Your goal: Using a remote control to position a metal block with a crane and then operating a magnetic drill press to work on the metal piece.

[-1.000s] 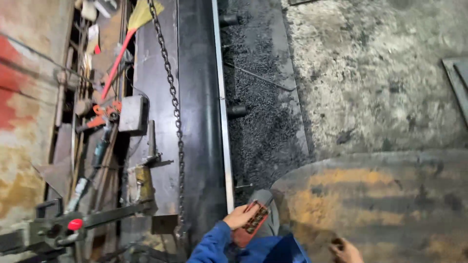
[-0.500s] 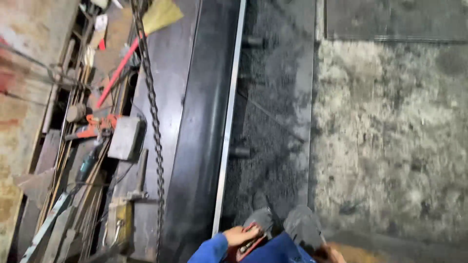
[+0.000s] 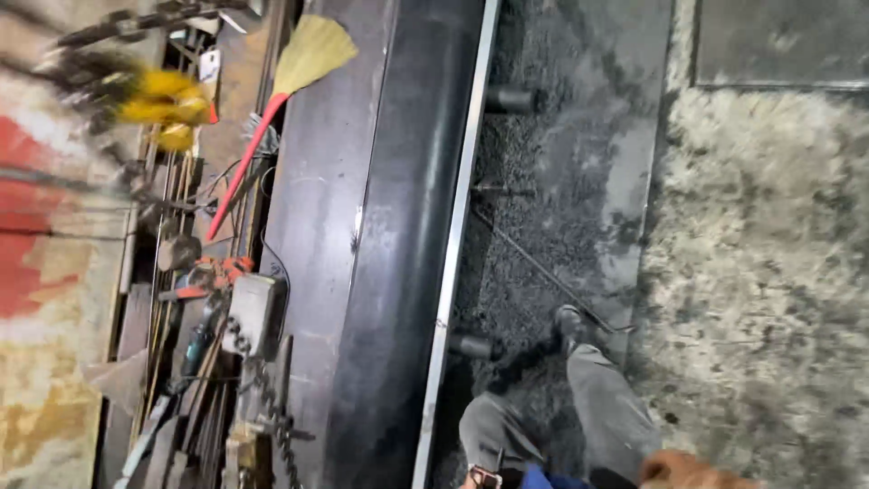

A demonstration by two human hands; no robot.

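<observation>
Only a sliver of my left hand [image 3: 482, 478] shows at the bottom edge, closed around a small red and black controller, with a blue sleeve [image 3: 536, 479] beside it. A brownish part of my right hand [image 3: 690, 470] peeks in at the bottom right, and its fingers are cut off by the frame. My grey trouser legs [image 3: 608, 398] and dark shoes [image 3: 572, 323] stand on dark gritty floor next to a long black steel beam [image 3: 389, 235]. A blurred yellow hook on a chain [image 3: 163, 98] hangs at the upper left.
A pale metal strip [image 3: 457, 226] runs along the beam's right side. Left of the beam lie a red-handled broom [image 3: 303, 59], a grey box [image 3: 253, 312], a chain [image 3: 272, 412] and several rods and tools. A thin rod [image 3: 543, 269] lies on the grit. Rough concrete [image 3: 769, 272] spreads to the right.
The view has swung down and right, so both hands slid almost out at the bottom edge. My legs and shoes now show. The chain's yellow hook has come into view at the upper left.
</observation>
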